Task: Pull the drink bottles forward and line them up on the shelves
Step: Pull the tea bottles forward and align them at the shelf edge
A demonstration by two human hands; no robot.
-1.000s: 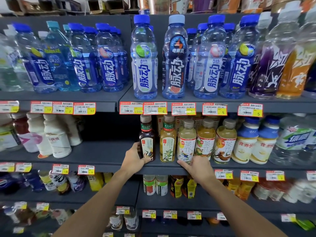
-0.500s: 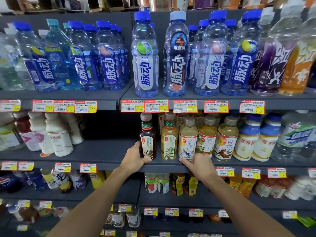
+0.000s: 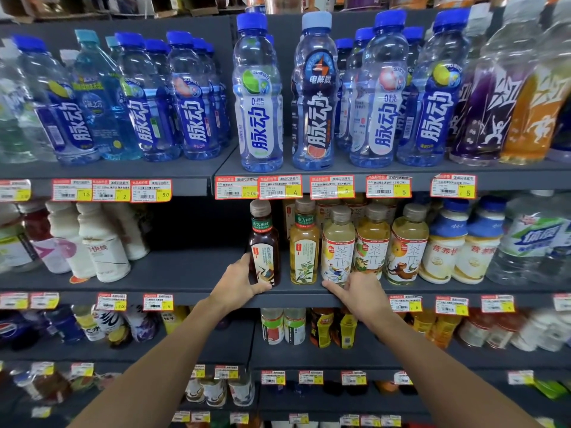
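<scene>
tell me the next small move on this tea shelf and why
Probably slide the dark tea bottle a little to the right with the left hand, which grips its base. A gap separates it from the yellow-green tea bottle, while the bottles further right stand close together. The right hand rests at the base of the pale tea bottle and can steady that row.

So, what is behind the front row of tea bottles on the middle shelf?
More tea bottles; only their caps and shoulders show. The front row hides how many.
</scene>
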